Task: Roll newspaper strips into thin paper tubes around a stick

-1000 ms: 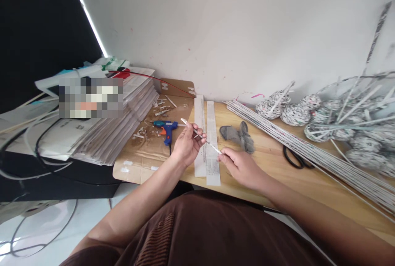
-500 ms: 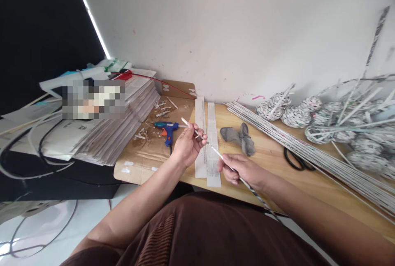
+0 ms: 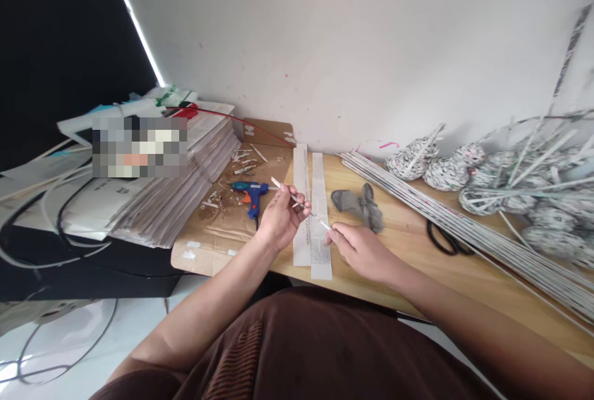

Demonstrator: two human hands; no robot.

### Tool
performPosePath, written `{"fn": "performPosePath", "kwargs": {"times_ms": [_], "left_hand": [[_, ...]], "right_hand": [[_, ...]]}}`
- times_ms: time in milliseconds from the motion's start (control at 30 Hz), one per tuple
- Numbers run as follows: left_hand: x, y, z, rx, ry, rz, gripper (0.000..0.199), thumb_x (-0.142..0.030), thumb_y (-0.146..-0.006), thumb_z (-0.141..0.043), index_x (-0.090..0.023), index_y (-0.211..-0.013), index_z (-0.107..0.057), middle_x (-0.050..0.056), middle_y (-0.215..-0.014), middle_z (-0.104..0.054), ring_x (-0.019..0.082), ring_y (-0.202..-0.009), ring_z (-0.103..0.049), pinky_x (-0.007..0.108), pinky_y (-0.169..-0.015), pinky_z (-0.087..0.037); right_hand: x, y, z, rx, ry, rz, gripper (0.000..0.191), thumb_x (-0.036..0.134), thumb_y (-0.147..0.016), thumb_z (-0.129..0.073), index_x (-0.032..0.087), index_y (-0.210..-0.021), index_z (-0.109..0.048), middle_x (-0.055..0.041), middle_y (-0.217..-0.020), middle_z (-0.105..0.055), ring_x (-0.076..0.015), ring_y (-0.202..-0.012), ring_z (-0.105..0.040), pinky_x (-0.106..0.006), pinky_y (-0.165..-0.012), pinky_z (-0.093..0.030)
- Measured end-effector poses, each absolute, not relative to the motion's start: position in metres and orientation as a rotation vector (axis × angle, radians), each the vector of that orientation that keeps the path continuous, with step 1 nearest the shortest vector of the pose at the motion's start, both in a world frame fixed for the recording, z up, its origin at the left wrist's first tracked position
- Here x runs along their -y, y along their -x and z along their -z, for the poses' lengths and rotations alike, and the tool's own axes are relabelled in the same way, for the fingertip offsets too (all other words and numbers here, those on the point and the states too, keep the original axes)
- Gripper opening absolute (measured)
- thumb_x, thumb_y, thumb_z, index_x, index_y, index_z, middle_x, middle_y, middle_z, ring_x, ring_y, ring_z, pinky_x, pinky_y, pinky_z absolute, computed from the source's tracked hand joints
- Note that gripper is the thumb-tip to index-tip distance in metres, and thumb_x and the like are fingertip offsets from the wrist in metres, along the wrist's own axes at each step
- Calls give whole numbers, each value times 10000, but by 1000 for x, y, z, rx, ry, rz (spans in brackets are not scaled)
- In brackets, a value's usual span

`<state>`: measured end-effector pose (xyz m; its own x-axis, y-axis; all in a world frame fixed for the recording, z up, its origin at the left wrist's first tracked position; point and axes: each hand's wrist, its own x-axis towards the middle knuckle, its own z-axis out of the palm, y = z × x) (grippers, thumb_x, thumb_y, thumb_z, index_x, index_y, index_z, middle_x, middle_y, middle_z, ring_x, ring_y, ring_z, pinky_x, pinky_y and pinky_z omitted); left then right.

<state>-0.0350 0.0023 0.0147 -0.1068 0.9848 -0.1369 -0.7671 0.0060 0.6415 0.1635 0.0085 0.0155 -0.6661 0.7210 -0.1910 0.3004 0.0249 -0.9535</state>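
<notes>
A thin rolled-paper tube in newsprint white and dark runs slantwise between my two hands, above the paper strips. My left hand, palm up with fingers curled, pinches its upper part; a pale tip sticks out beyond the thumb. Further down, my right hand closes around the tube with the back of the hand upward and hides that end. Beneath lie two long printed paper strips on the wooden table. A blue glue gun rests on cardboard left of my left hand.
At left, a tall paper stack carries cables and a blurred patch. The cardboard bears paper scraps. A grey cloth, black-handled scissors, a bundle of paper tubes and woven paper balls occupy the right side.
My right hand has rolled over so its back faces up and moved slightly up and left. The tube's lower length behind it no longer shows. My left hand stays nearly still.
</notes>
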Motion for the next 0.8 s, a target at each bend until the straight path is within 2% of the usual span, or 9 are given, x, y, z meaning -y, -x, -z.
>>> {"fn": "performPosePath", "kwargs": {"times_ms": [67,133,233,400,467,567,633,733,800], "left_hand": [[-2,35,-15,-670,-402,-1539,229,-385,-918,-500,-177,-823,-518,-4,-666,-529,119,-622,-615,186,-536,-522],[-3,36,-16,-658,-395,-1540,239,-385,-927,-480,-175,-820,-518,-5,-660,-523,117,-616,-613,178,-526,-515],[-3,38,-16,-663,-389,-1555,253,-397,-928,-472,-175,-815,-520,-4,-659,-522,121,-622,-616,187,-540,-523],[-3,40,-16,-646,-379,-1533,263,-411,-919,-487,-175,-809,-521,-5,-662,-523,120,-623,-617,178,-520,-512],[-2,40,-17,-669,-396,-1548,269,-417,-922,-477,-176,-811,-521,-5,-659,-526,121,-615,-618,179,-513,-508],[-2,41,-18,-736,-423,-1594,268,-413,-930,-463,-178,-814,-517,-3,-660,-538,126,-614,-626,198,-540,-523],[-1,41,-19,-759,-435,-1601,268,-404,-939,-444,-178,-815,-516,-1,-661,-544,130,-616,-631,209,-551,-531],[-1,41,-19,-754,-426,-1587,270,-383,-950,-426,-174,-809,-520,4,-665,-549,127,-612,-631,202,-541,-526],[-2,41,-20,-741,-409,-1571,277,-375,-956,-413,-170,-806,-523,6,-663,-547,123,-608,-627,196,-535,-522]], "right_hand": [[-9,-162,-15,1750,947,-2098,435,574,-930,-393,188,-817,-559,76,-464,-322,-103,-417,-348,-242,-453,-303],[-12,-161,-14,1542,850,-2355,431,573,-931,-391,184,-853,-560,90,-449,-295,-99,-395,-332,-237,-436,-305],[-15,-160,-12,1440,864,-2326,396,547,-908,-483,165,-839,-567,81,-464,-366,-81,-401,-336,-221,-435,-299],[-15,-158,-11,1351,724,-2500,361,522,-921,-455,208,-745,-487,98,-407,-271,-100,-381,-310,-236,-429,-292],[-13,-158,-13,1569,873,-2277,386,554,-923,-432,202,-797,-529,78,-445,-347,-104,-407,-343,-243,-448,-301],[-12,-158,-16,1955,1033,-1655,358,545,-866,-561,190,-826,-585,38,-558,-454,-102,-497,-390,-245,-499,-290],[-12,-159,-18,2020,1026,-1524,330,513,-857,-595,189,-794,-593,33,-567,-456,-100,-508,-382,-245,-507,-274],[-13,-159,-17,1743,950,-2018,374,525,-915,-480,190,-768,-558,62,-475,-376,-96,-432,-347,-243,-474,-285],[-14,-159,-16,1470,847,-2344,356,504,-922,-476,184,-785,-549,77,-448,-352,-94,-404,-348,-237,-455,-295]]}}
